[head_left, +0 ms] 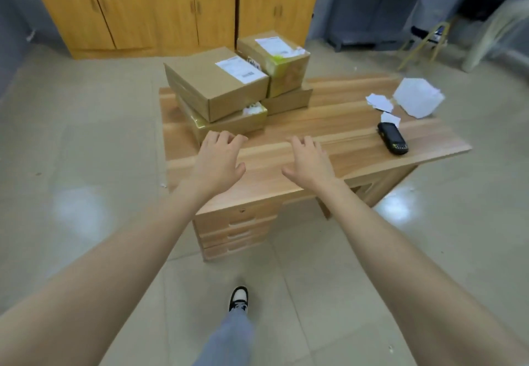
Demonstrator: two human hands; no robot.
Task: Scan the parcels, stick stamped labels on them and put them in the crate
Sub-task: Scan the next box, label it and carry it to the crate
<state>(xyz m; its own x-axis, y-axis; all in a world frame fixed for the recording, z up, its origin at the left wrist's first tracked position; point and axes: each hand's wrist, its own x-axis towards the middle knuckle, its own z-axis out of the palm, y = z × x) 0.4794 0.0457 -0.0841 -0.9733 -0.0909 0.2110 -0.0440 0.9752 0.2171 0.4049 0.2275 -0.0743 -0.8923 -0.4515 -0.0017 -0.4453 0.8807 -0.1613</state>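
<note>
Several cardboard parcels are stacked at the far left of a wooden desk (329, 148). The top front parcel (211, 85) carries a white shipping label, and so does a taller taped parcel (277, 59) behind it. A flat taped parcel (229, 122) lies under the front one. A black handheld scanner (392, 138) lies on the right of the desk. Loose white labels (380, 102) and a stack of white sheets (418, 96) lie behind it. My left hand (219, 159) and my right hand (310, 161) hover over the desk's near part, fingers spread, holding nothing. No crate is visible.
The desk has a drawer unit (237, 231) under its near edge. Wooden cupboards (160, 7) line the far wall, and a dark shelf unit (378, 7) stands at the back right. A yellow-framed chair (429, 42) stands on the tiled floor. My foot (239, 298) is stepping toward the desk.
</note>
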